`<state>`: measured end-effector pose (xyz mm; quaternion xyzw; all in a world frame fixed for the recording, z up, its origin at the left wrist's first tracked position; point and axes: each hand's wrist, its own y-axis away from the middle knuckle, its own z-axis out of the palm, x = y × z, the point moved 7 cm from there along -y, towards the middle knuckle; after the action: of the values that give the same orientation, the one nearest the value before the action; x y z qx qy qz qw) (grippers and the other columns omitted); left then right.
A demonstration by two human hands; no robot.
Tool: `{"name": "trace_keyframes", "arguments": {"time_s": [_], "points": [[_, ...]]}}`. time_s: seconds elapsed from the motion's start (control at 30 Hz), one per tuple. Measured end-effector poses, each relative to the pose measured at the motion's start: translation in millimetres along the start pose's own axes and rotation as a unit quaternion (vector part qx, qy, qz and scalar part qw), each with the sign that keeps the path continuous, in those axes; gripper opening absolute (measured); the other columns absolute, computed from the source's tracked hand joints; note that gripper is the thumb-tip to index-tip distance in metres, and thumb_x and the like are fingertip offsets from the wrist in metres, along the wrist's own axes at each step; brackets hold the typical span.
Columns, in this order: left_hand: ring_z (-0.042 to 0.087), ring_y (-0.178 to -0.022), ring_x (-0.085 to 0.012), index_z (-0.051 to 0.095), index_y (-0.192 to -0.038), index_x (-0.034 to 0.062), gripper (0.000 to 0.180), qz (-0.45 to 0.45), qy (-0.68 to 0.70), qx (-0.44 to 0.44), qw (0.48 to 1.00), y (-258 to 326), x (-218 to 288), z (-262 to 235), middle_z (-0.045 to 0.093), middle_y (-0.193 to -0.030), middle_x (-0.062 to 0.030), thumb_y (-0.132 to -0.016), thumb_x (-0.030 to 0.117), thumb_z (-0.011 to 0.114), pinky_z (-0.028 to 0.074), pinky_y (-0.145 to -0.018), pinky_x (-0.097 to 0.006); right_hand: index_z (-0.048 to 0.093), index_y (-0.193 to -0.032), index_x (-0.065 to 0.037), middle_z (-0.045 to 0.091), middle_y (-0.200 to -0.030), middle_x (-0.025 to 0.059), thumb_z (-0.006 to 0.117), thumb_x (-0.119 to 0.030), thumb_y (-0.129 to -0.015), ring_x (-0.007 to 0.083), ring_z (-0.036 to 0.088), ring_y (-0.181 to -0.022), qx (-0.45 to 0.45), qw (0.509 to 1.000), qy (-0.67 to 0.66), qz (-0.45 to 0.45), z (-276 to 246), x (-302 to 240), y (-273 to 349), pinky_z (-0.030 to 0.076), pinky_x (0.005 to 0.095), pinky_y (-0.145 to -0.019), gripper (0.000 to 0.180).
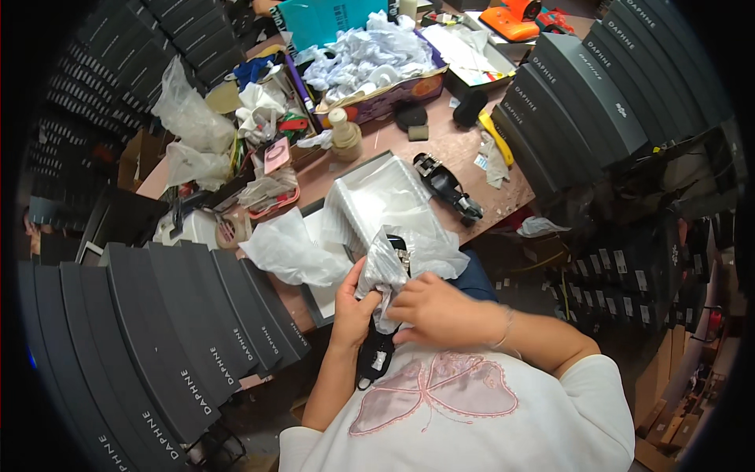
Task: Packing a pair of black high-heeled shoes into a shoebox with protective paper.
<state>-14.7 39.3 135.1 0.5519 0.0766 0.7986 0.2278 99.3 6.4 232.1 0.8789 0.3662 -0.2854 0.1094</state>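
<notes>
My left hand (356, 303) grips a black sandal (377, 355) with a silvery buckle, partly covered by a crumpled translucent white wrapping sheet (383, 267). Its toe end shows above the sheet and another part hangs below my hands. From the right, my right hand (436, 311) comes over the sandal with fingers bent and pinched at the sheet's edge, slightly blurred. A second black sandal (447, 189) lies on the table, right of an open shoebox (366, 169) lined with white tissue. More tissue (291, 248) spills over the box's left side.
Grey shoeboxes stand in stacks at the left (165, 330) and right (578, 94). Behind the open box are a pump bottle (344, 135), a purple carton (385, 105) of crumpled paper, a yellow-handled tool (497, 138) and an orange tape dispenser (510, 23). Plastic bags (193, 110) crowd the left.
</notes>
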Motion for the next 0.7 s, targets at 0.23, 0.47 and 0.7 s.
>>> {"name": "trace_keyframes", "arguments": {"time_s": [0.23,0.47,0.7], "points": [[0.055,-0.109,-0.0145,0.04,-0.136,-0.0016,0.064,0.0,0.017,-0.026,1.0,10,-1,-5,0.056,-0.122,-0.0077,-0.074,-0.009,0.051,0.041,-0.095,-0.027,0.063,-0.099,0.002,0.066,-0.087,0.0077,0.071,-0.028,-0.081,0.0178,0.059,-0.083,0.007,0.957,-0.284,0.048,-23,136,-18,0.046,0.0331,-0.077,0.036],[0.05,-0.117,-0.0197,0.036,-0.137,-0.0036,0.066,0.111,0.045,0.111,0.986,8,-3,-45,0.049,-0.129,-0.0136,-0.073,-0.009,0.047,0.038,-0.1,-0.03,0.06,-0.084,0.003,0.057,-0.069,0.0145,0.065,-0.02,-0.083,0.0214,0.052,-0.064,-0.145,0.975,-0.128,0.105,-17,140,-61,0.044,0.0343,-0.064,0.024],[0.057,-0.106,-0.0196,0.036,-0.138,-0.0001,0.063,0.067,0.069,0.217,0.971,-24,-32,-71,0.055,-0.12,-0.0143,-0.078,-0.01,0.05,0.046,-0.089,-0.029,0.064,-0.082,0.002,0.064,-0.077,0.0215,0.063,-0.02,-0.078,0.0361,0.062,-0.066,-0.051,0.978,-0.153,0.135,-22,100,-123,0.05,0.0411,-0.065,0.023]]}}
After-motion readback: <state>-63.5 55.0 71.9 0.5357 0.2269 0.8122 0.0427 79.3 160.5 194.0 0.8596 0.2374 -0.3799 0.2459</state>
